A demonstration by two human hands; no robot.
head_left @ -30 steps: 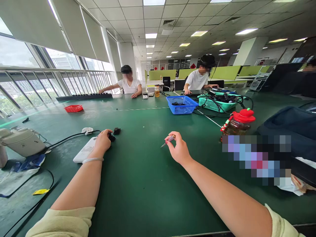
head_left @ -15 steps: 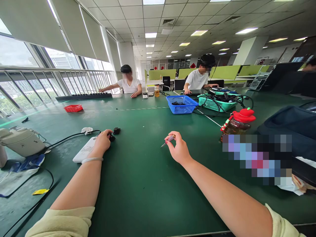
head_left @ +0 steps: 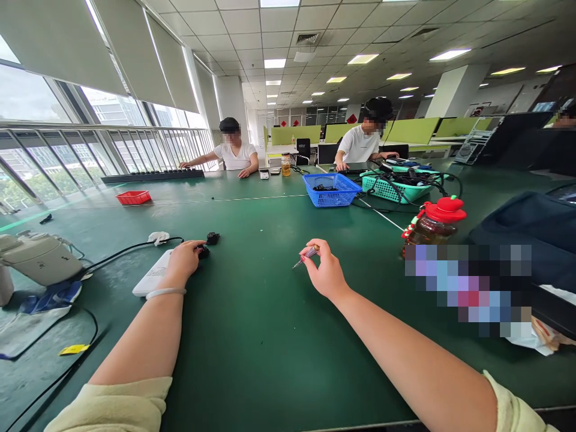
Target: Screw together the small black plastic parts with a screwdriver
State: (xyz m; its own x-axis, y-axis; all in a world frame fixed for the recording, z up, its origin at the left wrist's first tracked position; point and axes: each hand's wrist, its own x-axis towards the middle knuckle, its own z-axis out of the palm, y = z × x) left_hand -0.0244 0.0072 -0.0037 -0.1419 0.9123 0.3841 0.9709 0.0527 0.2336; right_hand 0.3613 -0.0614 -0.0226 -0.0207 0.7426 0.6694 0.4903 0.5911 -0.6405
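Observation:
My right hand (head_left: 324, 269) is closed in a pinch around a small screwdriver (head_left: 310, 253), held above the green table with its thin metal tip pointing down and left. At the left, my left hand (head_left: 183, 263) reaches over the right end of a white box-shaped device (head_left: 155, 275). Its fingers are closed at a small black part (head_left: 204, 252); the thumb is hidden. Another small black part (head_left: 213, 238) lies just beyond the fingertips.
A black cable (head_left: 121, 255) runs toward my left hand from a beige case (head_left: 40, 258). Farther off are a red tray (head_left: 134, 198), a blue basket (head_left: 332, 198) and a green basket (head_left: 391, 191) of cables. A red-lidded bottle (head_left: 434, 228) stands right. Two people sit across the table.
My left hand has shifted slightly left and flattened, its fingers reaching straighter over the black part. My right hand and the screwdriver have hardly moved.

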